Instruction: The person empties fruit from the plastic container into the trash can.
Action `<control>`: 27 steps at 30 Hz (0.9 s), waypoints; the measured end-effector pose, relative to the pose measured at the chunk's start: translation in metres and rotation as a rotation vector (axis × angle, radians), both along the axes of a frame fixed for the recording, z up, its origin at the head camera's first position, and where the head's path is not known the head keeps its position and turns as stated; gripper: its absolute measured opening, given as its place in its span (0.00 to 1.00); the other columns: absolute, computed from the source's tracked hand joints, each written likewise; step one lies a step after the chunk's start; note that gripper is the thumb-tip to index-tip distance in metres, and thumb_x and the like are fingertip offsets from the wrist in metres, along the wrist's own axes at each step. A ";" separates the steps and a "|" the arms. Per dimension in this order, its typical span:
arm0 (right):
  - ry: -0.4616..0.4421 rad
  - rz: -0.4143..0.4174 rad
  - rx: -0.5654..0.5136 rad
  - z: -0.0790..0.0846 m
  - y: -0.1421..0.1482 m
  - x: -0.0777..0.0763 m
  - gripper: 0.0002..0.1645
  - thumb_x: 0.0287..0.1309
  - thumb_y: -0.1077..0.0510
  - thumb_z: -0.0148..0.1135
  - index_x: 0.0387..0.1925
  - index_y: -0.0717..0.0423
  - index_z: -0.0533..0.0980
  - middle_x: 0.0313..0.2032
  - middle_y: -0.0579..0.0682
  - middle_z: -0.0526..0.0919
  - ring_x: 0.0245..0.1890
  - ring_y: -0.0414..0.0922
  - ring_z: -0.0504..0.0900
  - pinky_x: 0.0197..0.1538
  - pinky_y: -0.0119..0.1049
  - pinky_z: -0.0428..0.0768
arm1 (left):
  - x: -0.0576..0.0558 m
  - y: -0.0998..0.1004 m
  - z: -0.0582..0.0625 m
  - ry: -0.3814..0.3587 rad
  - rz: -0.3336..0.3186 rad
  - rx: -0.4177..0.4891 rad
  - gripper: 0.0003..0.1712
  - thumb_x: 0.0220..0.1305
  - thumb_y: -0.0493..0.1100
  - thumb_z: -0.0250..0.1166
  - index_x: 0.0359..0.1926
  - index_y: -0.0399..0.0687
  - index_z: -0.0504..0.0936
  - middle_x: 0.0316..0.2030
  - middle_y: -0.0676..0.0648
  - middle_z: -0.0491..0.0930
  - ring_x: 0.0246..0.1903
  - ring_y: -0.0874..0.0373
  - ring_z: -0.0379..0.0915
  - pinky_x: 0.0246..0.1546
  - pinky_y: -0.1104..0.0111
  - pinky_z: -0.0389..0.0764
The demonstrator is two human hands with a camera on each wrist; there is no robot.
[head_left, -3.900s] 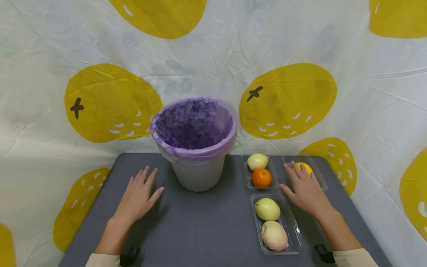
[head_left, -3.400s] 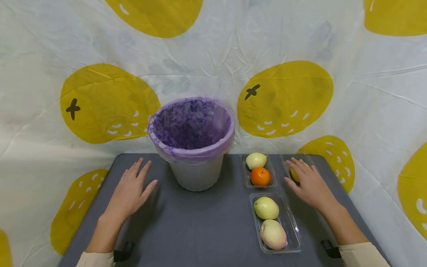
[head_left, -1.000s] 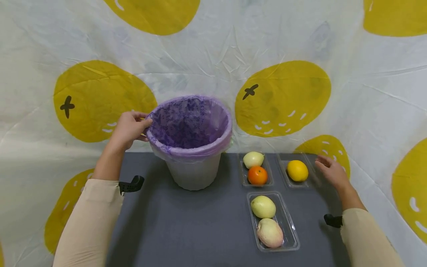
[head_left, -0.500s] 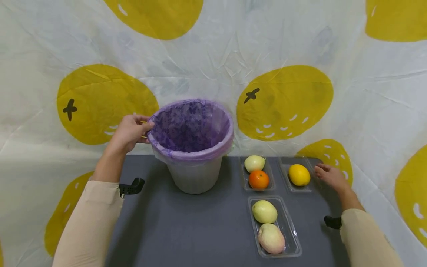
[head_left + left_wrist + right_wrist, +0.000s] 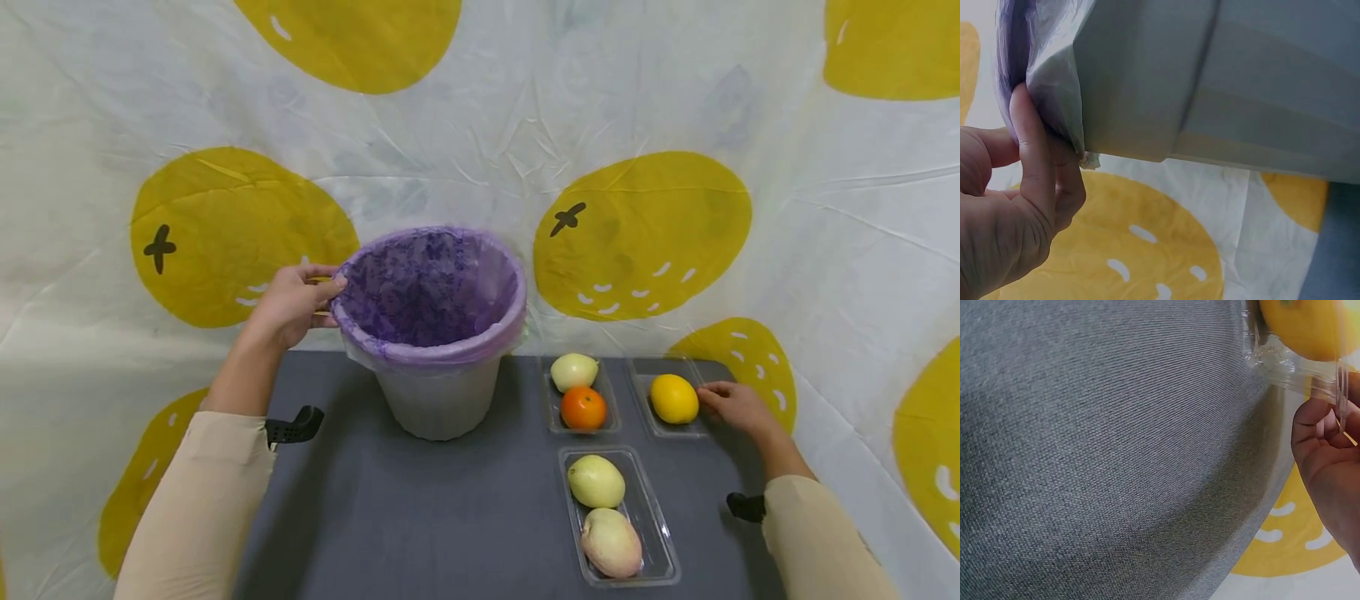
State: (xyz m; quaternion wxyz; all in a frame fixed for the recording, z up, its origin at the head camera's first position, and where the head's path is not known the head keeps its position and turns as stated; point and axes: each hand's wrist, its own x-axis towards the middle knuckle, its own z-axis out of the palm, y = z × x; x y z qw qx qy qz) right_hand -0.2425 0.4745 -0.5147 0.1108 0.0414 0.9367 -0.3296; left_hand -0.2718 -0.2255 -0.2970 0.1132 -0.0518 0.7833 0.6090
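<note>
liner (image 5: 438, 279) — mottled purple | bin (image 5: 441, 402): grey | lone fruit (image 5: 673, 399): yellow | backdrop (image 5: 457, 146) — white, yellow fruit print

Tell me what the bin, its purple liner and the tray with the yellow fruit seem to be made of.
The bin looks like rigid, matte grey plastic, given its smooth wall. The purple liner is probably thin plastic film: slightly shiny, wrinkled and partly see-through. The tray seems glossy clear plastic, since the yellow fruit shows through its wall, which catches bright highlights.
</note>
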 end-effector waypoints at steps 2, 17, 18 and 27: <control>-0.001 -0.010 -0.016 -0.001 -0.001 0.001 0.36 0.81 0.45 0.49 0.63 0.77 0.71 0.42 0.63 0.84 0.37 0.46 0.81 0.40 0.37 0.83 | 0.000 0.000 -0.001 -0.010 -0.001 0.016 0.36 0.79 0.49 0.58 0.79 0.43 0.58 0.53 0.48 0.70 0.32 0.64 0.76 0.34 0.71 0.87; -0.082 -0.036 -0.204 0.002 -0.003 0.005 0.28 0.79 0.54 0.53 0.60 0.81 0.71 0.37 0.56 0.84 0.32 0.42 0.82 0.37 0.34 0.88 | -0.001 -0.002 -0.002 0.006 0.000 0.029 0.36 0.78 0.48 0.58 0.79 0.42 0.58 0.52 0.48 0.71 0.33 0.64 0.76 0.34 0.71 0.87; -0.085 -0.044 -0.203 0.003 -0.004 0.005 0.28 0.79 0.55 0.53 0.59 0.80 0.71 0.36 0.56 0.83 0.31 0.42 0.81 0.37 0.34 0.87 | -0.001 -0.002 -0.002 0.006 0.000 0.026 0.36 0.78 0.48 0.58 0.79 0.42 0.58 0.52 0.48 0.71 0.33 0.64 0.76 0.34 0.71 0.87; -0.079 -0.094 -0.231 0.010 -0.014 0.010 0.26 0.78 0.57 0.54 0.59 0.81 0.72 0.36 0.53 0.85 0.30 0.40 0.82 0.36 0.33 0.88 | 0.001 0.000 -0.002 0.004 0.010 0.015 0.36 0.79 0.48 0.58 0.80 0.43 0.57 0.53 0.48 0.71 0.33 0.64 0.77 0.34 0.71 0.87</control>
